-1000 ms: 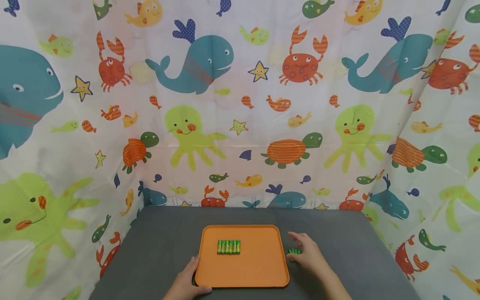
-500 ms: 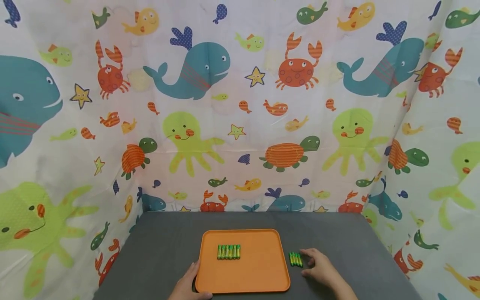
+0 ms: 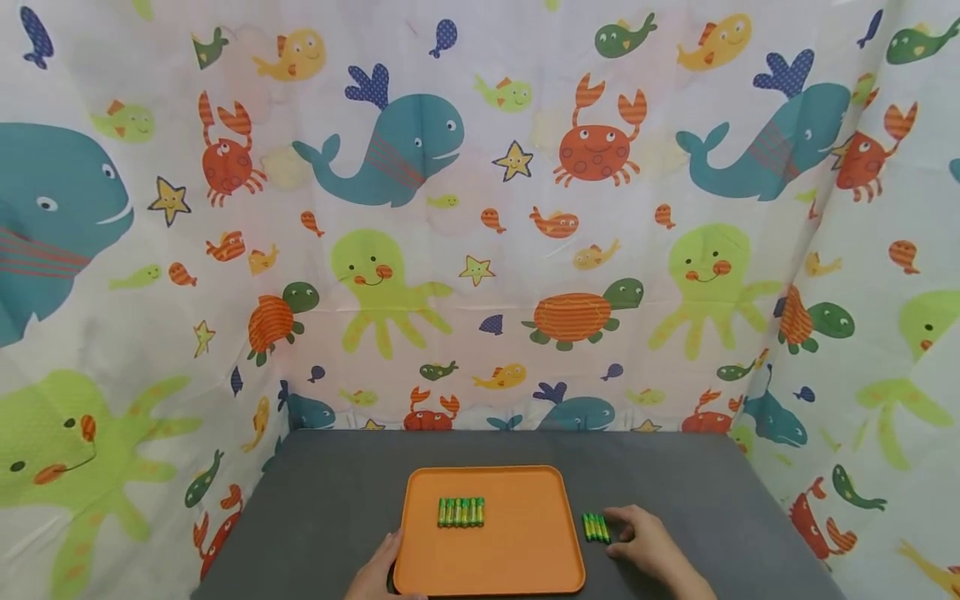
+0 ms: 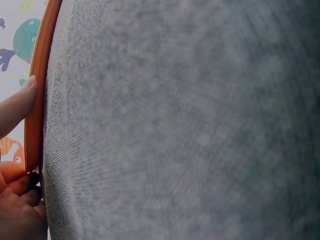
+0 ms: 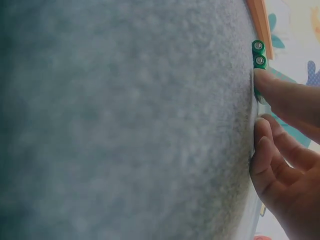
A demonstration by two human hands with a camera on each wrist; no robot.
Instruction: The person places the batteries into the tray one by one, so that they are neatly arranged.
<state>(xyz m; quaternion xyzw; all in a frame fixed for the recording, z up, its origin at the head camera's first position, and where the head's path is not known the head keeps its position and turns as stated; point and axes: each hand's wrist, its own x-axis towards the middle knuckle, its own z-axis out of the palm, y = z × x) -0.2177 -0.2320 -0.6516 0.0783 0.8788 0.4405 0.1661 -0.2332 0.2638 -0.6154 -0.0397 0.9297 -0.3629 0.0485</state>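
An orange tray (image 3: 491,562) lies on the dark grey table. My left hand (image 3: 377,571) holds its near left corner, fingers along the left side and thumb at the front rim (image 4: 36,120). On the tray, toward the back left, several green AAA-size batteries (image 3: 461,512) stand side by side in a neat row. Just right of the tray, a shorter row of green batteries (image 3: 596,527) lies on the table. My right hand (image 3: 651,546) is at that row's right end, thumb and forefinger spread apart. In the right wrist view its thumb overlaps the batteries (image 5: 258,50).
A grey cloth-like surface (image 3: 330,492) covers the table around the tray. Behind it and at both sides hangs a white curtain (image 3: 480,333) printed with sea animals, meeting the table's back edge.
My right hand has drawn back from over the batteries to their right side, uncovering the row, which now lies straighter. The left hand stays at the tray. The head view has tilted up slightly.
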